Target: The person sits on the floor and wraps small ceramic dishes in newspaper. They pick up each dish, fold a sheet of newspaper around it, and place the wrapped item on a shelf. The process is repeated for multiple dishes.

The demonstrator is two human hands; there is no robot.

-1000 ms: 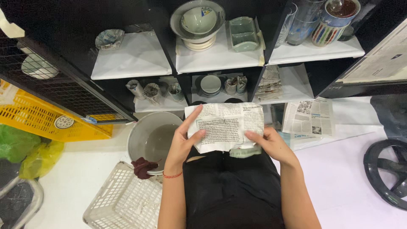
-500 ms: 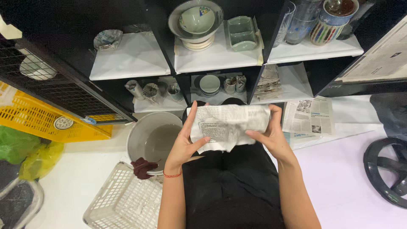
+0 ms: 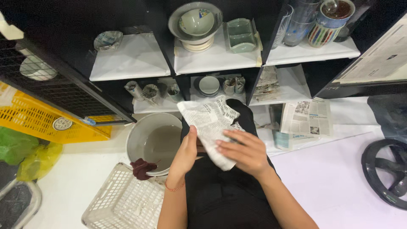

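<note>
At the far left you have a yellow crate (image 3: 42, 123) lying under the black shelving, with green and yellow plastic bags (image 3: 21, 152) below it. Moving right, a white plastic basket (image 3: 123, 201) sits by your left knee, and just above it a grey bucket (image 3: 154, 142) stands on the floor with a dark red cloth (image 3: 142, 167) draped over its near rim. Your left hand (image 3: 186, 152) rises beside the bucket, thumb up against the left edge of the newspaper bundle (image 3: 210, 125), its fingers tucked beneath where you cannot see them, so it cradles the bundle from below. The bundle is a crumpled sheet of newsprint wrapped around something hidden inside, held over your lap in front of the lower shelf. Your right hand (image 3: 243, 152) lies on top of the bundle's near end, fingers spread and pressed flat on the paper, clasping it against the left hand. Above, on the white-lined shelf (image 3: 216, 57), a stack of bowls (image 3: 195, 23) stands beside a pale green divided dish (image 3: 241, 36). Farther right a loose newspaper page (image 3: 307, 116) lies on the floor, and a black wheel (image 3: 388, 174) shows at the right edge.
</note>
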